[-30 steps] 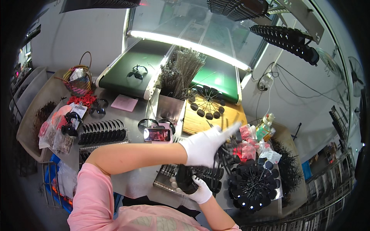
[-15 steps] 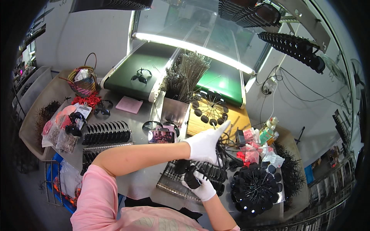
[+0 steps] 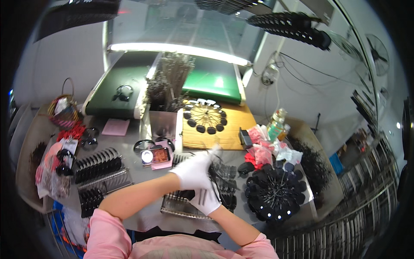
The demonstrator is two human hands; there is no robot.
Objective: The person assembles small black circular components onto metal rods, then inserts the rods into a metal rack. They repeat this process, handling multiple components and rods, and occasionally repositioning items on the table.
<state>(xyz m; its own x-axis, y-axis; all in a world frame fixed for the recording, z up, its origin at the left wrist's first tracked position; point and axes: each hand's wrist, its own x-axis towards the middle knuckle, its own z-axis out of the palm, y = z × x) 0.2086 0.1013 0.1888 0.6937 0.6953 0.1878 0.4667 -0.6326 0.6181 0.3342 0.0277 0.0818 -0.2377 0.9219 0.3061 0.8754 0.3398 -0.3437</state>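
Note:
Both my hands wear white gloves and meet above a metal rack near the table's front edge. My left hand lies over the upper side of my right hand; its fingertips are smeared by motion. Closed beneath it, my right hand grips black sunglasses, mostly hidden by the gloves. Thin black strips show beside the left fingers; whether they are held cannot be told. Rows of black eyewear stand on the rack to the right.
On the right lies a large round cluster of black sunglasses. A ring of dark ovals on wires rests on cardboard. Two green conveyor belts stand behind. A lit phone and racked sunglasses are at left.
My left hand has swung left and down from the dark strips on the right and now overlaps my right hand. My right hand has shifted slightly left. The whole view has turned.

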